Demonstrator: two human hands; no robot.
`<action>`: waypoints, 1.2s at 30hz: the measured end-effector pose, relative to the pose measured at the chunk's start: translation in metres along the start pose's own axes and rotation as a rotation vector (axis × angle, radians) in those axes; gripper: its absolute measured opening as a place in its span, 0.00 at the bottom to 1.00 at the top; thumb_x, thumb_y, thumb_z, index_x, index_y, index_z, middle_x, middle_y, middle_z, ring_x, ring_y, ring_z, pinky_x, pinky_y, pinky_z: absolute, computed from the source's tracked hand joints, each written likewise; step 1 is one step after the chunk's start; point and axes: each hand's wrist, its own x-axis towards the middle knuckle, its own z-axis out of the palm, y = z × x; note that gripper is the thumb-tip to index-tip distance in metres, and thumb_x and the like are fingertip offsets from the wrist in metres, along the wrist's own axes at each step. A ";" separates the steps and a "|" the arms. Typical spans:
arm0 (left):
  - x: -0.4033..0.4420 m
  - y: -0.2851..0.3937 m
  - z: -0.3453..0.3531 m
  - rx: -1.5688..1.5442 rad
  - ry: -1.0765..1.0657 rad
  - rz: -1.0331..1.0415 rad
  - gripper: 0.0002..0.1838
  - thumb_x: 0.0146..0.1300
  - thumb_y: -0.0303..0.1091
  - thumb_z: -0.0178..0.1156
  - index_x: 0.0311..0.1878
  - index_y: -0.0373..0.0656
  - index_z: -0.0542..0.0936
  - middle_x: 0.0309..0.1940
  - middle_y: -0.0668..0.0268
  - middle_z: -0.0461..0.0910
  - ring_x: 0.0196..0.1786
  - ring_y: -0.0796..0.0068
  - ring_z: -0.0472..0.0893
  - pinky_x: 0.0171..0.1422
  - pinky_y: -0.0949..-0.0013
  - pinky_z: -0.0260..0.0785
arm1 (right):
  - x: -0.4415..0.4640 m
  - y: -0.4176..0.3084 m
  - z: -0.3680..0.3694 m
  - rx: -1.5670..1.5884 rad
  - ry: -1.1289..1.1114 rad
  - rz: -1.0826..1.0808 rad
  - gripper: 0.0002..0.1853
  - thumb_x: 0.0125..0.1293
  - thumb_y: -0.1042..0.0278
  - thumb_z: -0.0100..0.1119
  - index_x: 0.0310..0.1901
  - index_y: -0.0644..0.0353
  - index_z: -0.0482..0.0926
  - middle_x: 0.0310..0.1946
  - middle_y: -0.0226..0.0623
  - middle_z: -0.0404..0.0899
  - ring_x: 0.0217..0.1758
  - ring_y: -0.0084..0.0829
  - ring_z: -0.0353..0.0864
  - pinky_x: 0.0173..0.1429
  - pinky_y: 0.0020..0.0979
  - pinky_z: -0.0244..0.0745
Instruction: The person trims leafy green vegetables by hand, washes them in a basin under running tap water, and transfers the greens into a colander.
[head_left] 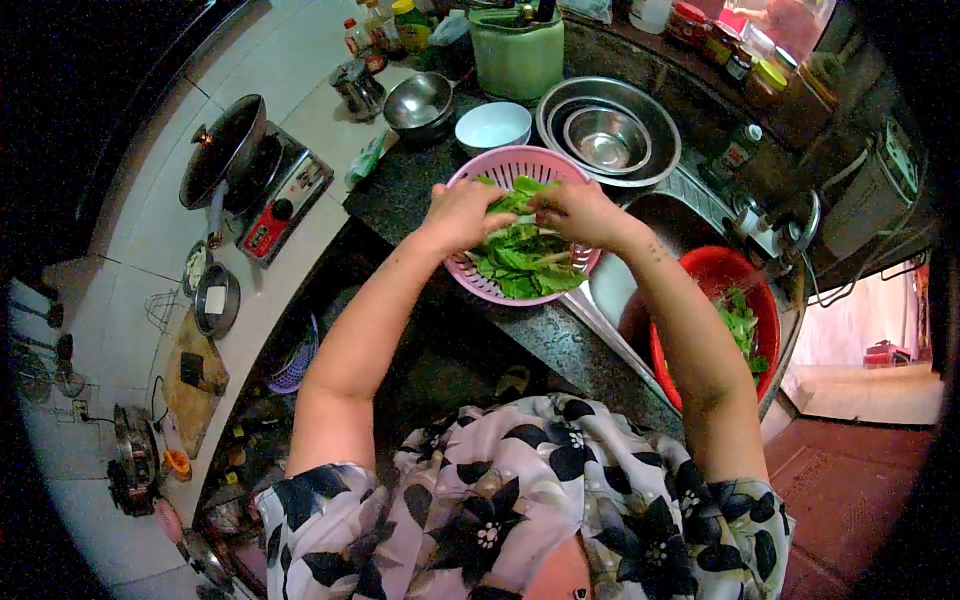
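A pink colander full of leafy greens stands on the dark counter beside the sink. Over its left side, my left hand has its fingers curled onto the leaves. My right hand reaches in from the right, fingers bent around leaves near the middle. Both hands grip the greens close to each other, with part of the leaves hidden under the fingers. More greens lie in a red basin in the sink, partly covered by my right forearm.
Nested steel bowls, a white bowl and a steel bowl stand behind the colander. A green container is at the back. The faucet rises right of the sink. At left, a wok sits by a stove.
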 end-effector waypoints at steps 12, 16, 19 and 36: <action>0.005 -0.007 0.003 -0.794 0.099 0.041 0.08 0.60 0.35 0.55 0.36 0.39 0.75 0.29 0.69 0.77 0.34 0.81 0.74 0.38 0.73 0.67 | 0.010 -0.018 -0.003 0.128 0.250 -0.020 0.09 0.58 0.63 0.57 0.39 0.53 0.79 0.34 0.33 0.79 0.44 0.37 0.74 0.52 0.42 0.57; -0.001 0.002 -0.002 -1.154 0.217 -0.280 0.08 0.61 0.33 0.56 0.36 0.37 0.76 0.29 0.68 0.77 0.32 0.81 0.74 0.38 0.76 0.68 | 0.009 -0.016 -0.004 -0.052 0.399 -0.125 0.09 0.58 0.63 0.55 0.38 0.54 0.79 0.33 0.33 0.79 0.46 0.37 0.74 0.51 0.41 0.58; 0.003 -0.036 0.010 -1.066 0.132 -0.324 0.14 0.58 0.36 0.60 0.44 0.37 0.76 0.35 0.64 0.79 0.37 0.73 0.76 0.45 0.71 0.70 | 0.009 0.000 0.008 -0.177 0.257 0.024 0.10 0.57 0.61 0.56 0.38 0.52 0.79 0.38 0.31 0.79 0.51 0.34 0.71 0.51 0.42 0.59; 0.002 0.001 0.009 -0.528 -0.043 0.155 0.16 0.59 0.38 0.56 0.48 0.42 0.77 0.42 0.55 0.79 0.45 0.58 0.77 0.52 0.60 0.66 | 0.001 -0.001 0.018 0.245 0.110 -0.126 0.12 0.58 0.65 0.55 0.42 0.59 0.76 0.31 0.47 0.77 0.37 0.47 0.77 0.42 0.42 0.70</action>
